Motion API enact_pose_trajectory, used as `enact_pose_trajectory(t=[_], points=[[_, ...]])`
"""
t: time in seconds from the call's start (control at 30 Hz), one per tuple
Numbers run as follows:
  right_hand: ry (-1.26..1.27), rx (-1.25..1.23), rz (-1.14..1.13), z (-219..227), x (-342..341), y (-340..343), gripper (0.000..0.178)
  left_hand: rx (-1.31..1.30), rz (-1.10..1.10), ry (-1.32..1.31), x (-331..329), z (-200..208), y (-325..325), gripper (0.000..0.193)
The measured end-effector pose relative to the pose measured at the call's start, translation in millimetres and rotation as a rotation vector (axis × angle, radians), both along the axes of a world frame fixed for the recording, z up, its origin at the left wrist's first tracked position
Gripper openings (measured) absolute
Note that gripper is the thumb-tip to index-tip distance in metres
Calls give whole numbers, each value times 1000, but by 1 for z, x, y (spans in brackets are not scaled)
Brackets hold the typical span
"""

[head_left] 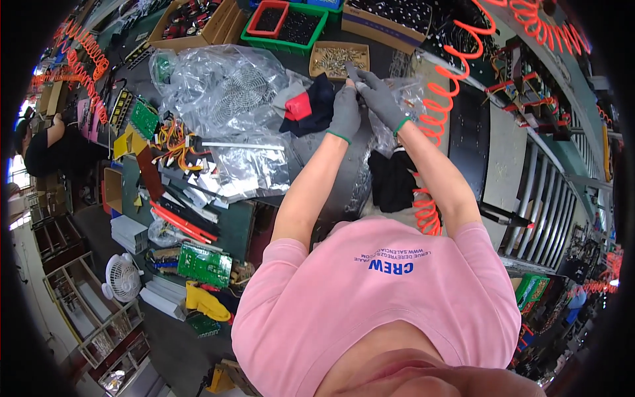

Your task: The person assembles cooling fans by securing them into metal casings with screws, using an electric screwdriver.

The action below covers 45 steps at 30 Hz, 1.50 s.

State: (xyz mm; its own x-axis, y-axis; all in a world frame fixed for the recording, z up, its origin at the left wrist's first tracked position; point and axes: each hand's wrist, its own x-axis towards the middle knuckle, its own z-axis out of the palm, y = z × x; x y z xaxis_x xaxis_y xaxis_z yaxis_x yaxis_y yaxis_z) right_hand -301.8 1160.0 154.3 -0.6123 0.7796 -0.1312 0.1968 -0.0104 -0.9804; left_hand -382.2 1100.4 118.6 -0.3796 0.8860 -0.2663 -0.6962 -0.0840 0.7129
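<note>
Both my hands wear grey gloves with green cuffs and meet just in front of a small cardboard box of screws (329,61). My left hand (345,114) has its fingers closed together, pointing away from me. My right hand (381,99) bends in from the right with curled fingers touching the left one's tip. A narrow grey strip (350,70) sticks out from between them over the box's near edge; its kind is too small to tell. Left of my left hand lies a dark blue cloth (319,99) with a red and grey patch. Clear plastic wrap (405,94) lies beside my right hand.
Large clear plastic bags (218,92) cover metal fan guards on the left. A green tray (297,32) of black parts stands behind. Orange coiled air hoses (442,92) hang at the right, near a conveyor (466,149). Another person (63,145) is at far left.
</note>
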Motion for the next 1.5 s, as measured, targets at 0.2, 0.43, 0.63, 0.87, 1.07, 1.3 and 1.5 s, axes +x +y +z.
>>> enact_pose_trajectory(t=[0.2,0.43,0.63,0.87,1.07,1.3,1.5], points=[[-190,350,28,-30,-32,35,44,-279,25,419,-40,-24,62,45],[-275,374,50,-30,-65,30,46,-341,71,476,-96,-88,84,31],[-385,392,-58,-56,-29,64,45,-349,-5,-222,-49,-37,119,24],[-338,323,104,-21,-49,62,44,-510,200,-449,-104,-60,134,20],[-350,176,-4,-33,-86,115,44,-311,180,-564,-107,-70,135,20],[-451,185,37,-80,-138,183,47,-266,268,-448,-84,-38,115,20],[-531,265,40,-99,-163,193,45,-255,202,-437,-81,-46,105,21]])
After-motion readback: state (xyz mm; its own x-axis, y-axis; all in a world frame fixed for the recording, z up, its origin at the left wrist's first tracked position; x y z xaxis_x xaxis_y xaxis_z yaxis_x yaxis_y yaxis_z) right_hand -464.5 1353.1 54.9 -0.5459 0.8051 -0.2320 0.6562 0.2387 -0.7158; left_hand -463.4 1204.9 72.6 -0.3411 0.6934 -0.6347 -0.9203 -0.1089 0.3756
